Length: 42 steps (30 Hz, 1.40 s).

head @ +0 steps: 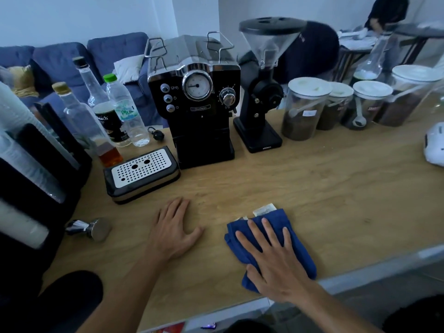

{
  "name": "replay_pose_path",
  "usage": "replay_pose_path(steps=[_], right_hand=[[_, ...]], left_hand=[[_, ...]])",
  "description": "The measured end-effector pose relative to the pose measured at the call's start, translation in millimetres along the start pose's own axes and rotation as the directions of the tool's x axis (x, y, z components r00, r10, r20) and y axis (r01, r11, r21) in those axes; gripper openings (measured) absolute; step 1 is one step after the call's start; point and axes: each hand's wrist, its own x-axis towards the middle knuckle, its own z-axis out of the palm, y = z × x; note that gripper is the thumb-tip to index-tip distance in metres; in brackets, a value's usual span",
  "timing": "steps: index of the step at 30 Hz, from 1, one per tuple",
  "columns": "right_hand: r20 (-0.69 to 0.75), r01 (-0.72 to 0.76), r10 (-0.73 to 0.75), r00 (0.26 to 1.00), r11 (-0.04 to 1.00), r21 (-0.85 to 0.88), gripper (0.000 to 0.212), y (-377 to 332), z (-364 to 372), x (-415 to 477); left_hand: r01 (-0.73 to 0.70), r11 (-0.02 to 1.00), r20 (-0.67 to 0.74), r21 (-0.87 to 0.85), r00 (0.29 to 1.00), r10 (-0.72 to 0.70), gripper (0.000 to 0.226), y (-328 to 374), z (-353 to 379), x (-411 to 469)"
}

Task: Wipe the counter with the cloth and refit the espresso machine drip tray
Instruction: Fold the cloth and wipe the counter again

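A folded blue cloth (pixel 294 246) lies on the wooden counter (pixel 312 188) near its front edge. My right hand (pixel 274 258) presses flat on the cloth with fingers spread. My left hand (pixel 173 231) rests flat on the bare counter to the left of the cloth. The drip tray (pixel 141 174), black with a perforated metal grate, sits on the counter to the left of the black espresso machine (pixel 197 102), apart from it. The machine's base slot stands vacant.
A black grinder (pixel 262 92) stands right of the machine, then several lidded jars (pixel 302 109). Bottles (pixel 115 111) crowd the back left. A tamper (pixel 93 229) lies at front left beside a black cup holder (pixel 28 169). Small paper packets (pixel 264 209) peek from under the cloth.
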Motion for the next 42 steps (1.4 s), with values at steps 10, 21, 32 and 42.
replay_pose_path(steps=[10,21,32,42], right_hand=[[0.028,-0.173,0.171,0.985,0.983,0.063,0.073,-13,-3,10],[0.071,-0.37,0.364,0.929,0.894,0.251,0.062,-24,-25,140],[0.103,-0.115,0.103,0.989,0.987,0.117,0.062,-19,-25,201],[0.086,0.148,-0.157,0.984,0.984,0.099,0.069,-10,-21,108]], left_hand=[[0.036,0.999,0.027,0.027,0.999,-0.036,0.107,-10,-4,0],[0.075,0.997,0.04,0.006,0.996,-0.075,0.099,-6,-7,-2],[0.071,0.997,0.076,0.011,0.995,-0.072,0.098,-11,-14,6],[0.047,0.999,0.084,0.02,0.995,-0.048,0.103,-14,-11,3]])
